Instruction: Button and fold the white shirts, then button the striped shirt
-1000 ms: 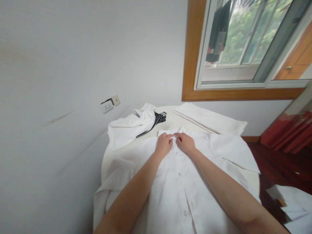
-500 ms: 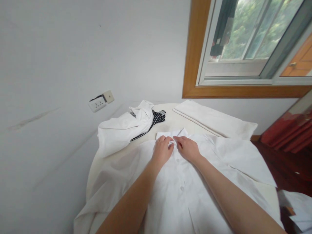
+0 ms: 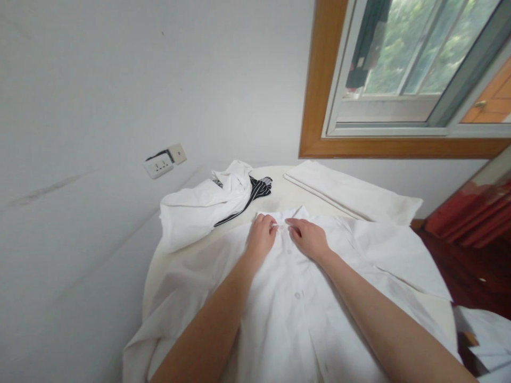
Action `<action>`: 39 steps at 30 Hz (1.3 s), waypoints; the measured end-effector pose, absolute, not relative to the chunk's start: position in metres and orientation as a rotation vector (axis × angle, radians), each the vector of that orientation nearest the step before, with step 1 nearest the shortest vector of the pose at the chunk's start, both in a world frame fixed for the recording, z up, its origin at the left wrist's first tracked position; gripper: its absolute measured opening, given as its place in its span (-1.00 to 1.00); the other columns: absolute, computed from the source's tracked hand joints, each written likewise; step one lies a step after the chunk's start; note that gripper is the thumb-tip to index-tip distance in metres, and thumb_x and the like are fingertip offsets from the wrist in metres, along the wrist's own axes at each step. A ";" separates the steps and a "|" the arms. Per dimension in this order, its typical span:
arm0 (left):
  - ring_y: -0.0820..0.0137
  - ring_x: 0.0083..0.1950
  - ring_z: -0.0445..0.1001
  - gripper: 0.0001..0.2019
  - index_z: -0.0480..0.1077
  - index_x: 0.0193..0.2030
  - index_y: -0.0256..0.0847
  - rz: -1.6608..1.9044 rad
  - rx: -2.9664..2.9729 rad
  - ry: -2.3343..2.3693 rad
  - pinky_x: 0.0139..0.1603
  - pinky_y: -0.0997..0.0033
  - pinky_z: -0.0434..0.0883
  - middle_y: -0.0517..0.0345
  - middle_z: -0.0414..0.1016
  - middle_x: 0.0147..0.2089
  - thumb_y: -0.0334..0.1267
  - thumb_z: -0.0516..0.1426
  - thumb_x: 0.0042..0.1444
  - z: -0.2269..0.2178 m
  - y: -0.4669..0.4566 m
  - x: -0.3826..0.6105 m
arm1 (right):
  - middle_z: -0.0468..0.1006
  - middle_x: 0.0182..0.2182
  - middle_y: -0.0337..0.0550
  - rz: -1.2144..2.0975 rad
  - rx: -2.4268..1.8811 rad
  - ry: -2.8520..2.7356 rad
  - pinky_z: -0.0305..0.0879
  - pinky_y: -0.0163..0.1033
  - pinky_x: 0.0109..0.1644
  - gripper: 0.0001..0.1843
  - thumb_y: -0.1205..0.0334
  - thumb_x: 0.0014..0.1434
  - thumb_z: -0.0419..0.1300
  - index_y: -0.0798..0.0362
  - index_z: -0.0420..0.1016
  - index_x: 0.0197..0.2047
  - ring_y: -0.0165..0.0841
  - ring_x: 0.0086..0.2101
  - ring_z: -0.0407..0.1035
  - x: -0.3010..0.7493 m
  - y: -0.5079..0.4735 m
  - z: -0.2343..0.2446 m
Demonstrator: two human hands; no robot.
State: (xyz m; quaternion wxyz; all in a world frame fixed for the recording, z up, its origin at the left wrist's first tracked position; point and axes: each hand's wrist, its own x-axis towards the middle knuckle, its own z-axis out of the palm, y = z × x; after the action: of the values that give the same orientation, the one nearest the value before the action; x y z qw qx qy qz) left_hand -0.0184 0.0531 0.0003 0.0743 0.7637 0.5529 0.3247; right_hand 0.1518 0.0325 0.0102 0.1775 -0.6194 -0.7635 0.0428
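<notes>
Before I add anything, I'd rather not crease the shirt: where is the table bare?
The table shows bare between part-striped bundle, folded cloth and shirt. Narrower strips: left, between bundle and shirt; right, between sleeve and shirt body. Crowded: around the collar, with left hand and right hand.

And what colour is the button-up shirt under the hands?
The button-up shirt is plain white, seen best in the head view.

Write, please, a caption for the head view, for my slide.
Left hand and right hand at the collar of a white shirt spread on a rounded table.
</notes>
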 end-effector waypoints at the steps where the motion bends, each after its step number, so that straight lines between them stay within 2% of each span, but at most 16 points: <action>1: 0.34 -0.16 0.38 -0.95 0.35 -0.26 -0.17 0.968 2.301 1.654 -0.04 0.29 0.37 0.09 0.35 -0.21 -0.38 0.08 0.16 0.001 0.054 -0.019 | 0.53 -0.02 -0.20 0.122 -1.753 -2.174 0.28 -0.25 -0.11 -0.60 0.09 0.32 -0.07 -0.20 0.36 0.16 -0.28 -0.09 0.44 0.152 0.032 0.010; 5: 0.32 -0.13 0.37 -0.94 0.36 -0.25 -0.18 0.928 2.358 1.658 -0.03 0.28 0.35 0.08 0.35 -0.22 -0.36 0.08 0.16 0.003 0.051 -0.018 | 0.54 -0.04 -0.19 0.137 -1.759 -2.215 0.27 -0.26 -0.15 -0.62 0.09 0.30 -0.04 -0.21 0.41 0.12 -0.27 -0.10 0.44 0.152 0.032 0.012; 10: 0.30 -0.09 0.36 -0.85 0.41 -0.13 -0.11 0.838 2.435 1.648 0.03 0.27 0.31 0.11 0.36 -0.23 -0.31 0.10 0.16 0.002 0.048 -0.017 | 0.55 -0.04 -0.26 0.168 -1.727 -2.143 0.26 -0.28 -0.13 -0.65 0.15 0.26 0.00 -0.17 0.44 0.06 -0.31 -0.10 0.43 0.153 0.032 0.011; 16: 0.32 -0.12 0.36 -0.84 0.43 -0.14 -0.10 0.878 2.461 1.579 -0.01 0.31 0.33 0.11 0.34 -0.25 -0.32 0.10 0.15 -0.001 0.049 -0.018 | 0.59 -0.31 -0.30 0.225 -1.666 -2.057 0.17 -0.32 -0.30 -0.72 0.18 0.20 0.05 -0.14 0.47 -0.05 -0.35 -0.31 0.43 0.156 0.032 0.007; 21: 0.35 -0.19 0.37 -0.90 0.39 -0.20 -0.18 1.021 2.361 1.640 -0.09 0.33 0.36 0.09 0.33 -0.24 -0.34 0.07 0.17 -0.001 0.050 -0.017 | 0.47 -0.51 -0.34 0.334 -1.585 -1.928 0.03 -0.34 -0.42 -0.79 0.16 0.12 0.11 -0.06 0.42 -0.15 -0.41 -0.48 0.32 0.159 0.033 0.004; 25: 0.37 -0.24 0.36 -0.91 0.37 -0.21 -0.18 1.100 2.315 1.649 -0.12 0.35 0.37 0.11 0.32 -0.24 -0.35 0.07 0.16 -0.001 0.051 -0.018 | 0.32 -0.59 -0.40 0.563 -1.416 -1.704 0.05 -0.36 -0.44 -0.83 0.12 0.08 0.12 -0.03 0.35 -0.24 -0.44 -0.54 0.23 0.165 0.042 -0.003; 31: 0.39 -0.28 0.36 -0.90 0.39 -0.19 -0.16 1.080 2.305 1.619 -0.15 0.37 0.37 0.13 0.32 -0.25 -0.34 0.07 0.18 -0.001 0.050 -0.017 | 0.17 -0.68 -0.49 0.956 -1.106 -1.357 0.04 -0.37 -0.55 -0.74 0.01 0.09 0.11 -0.05 0.25 -0.20 -0.47 -0.65 0.10 0.170 0.054 -0.008; 33: 0.39 -0.27 0.36 -0.89 0.40 -0.19 -0.15 1.052 2.316 1.618 -0.16 0.38 0.37 0.13 0.32 -0.25 -0.33 0.07 0.18 -0.001 0.050 -0.017 | 0.20 -0.66 -0.47 0.937 -1.116 -1.387 0.06 -0.36 -0.53 -0.74 0.01 0.10 0.11 -0.04 0.29 -0.19 -0.46 -0.64 0.12 0.170 0.054 -0.009; 36: 0.39 -0.25 0.37 -0.86 0.40 -0.15 -0.13 1.019 2.340 1.606 -0.15 0.38 0.37 0.13 0.33 -0.23 -0.34 0.09 0.15 -0.001 0.049 -0.017 | 0.31 -0.59 -0.38 0.722 -1.242 -1.644 0.11 -0.35 -0.45 -0.78 0.14 0.08 0.13 -0.02 0.43 -0.19 -0.45 -0.56 0.20 0.168 0.051 -0.009; 39: 0.37 -0.21 0.38 -0.75 0.35 -0.07 -0.12 1.013 2.375 1.569 -0.13 0.37 0.37 0.16 0.33 -0.24 -0.40 0.12 0.09 -0.002 0.049 -0.017 | 0.41 -0.51 -0.34 0.559 -1.338 -1.805 0.15 -0.33 -0.37 -0.69 0.24 0.05 0.14 -0.04 0.49 -0.10 -0.44 -0.49 0.26 0.166 0.048 -0.009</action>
State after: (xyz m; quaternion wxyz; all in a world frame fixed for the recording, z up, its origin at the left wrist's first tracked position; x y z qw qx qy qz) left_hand -0.0173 0.0492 -0.0015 0.0599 0.7846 0.5184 0.3347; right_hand 0.1661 0.0477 -0.0089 0.4017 -0.5293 -0.7139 0.2210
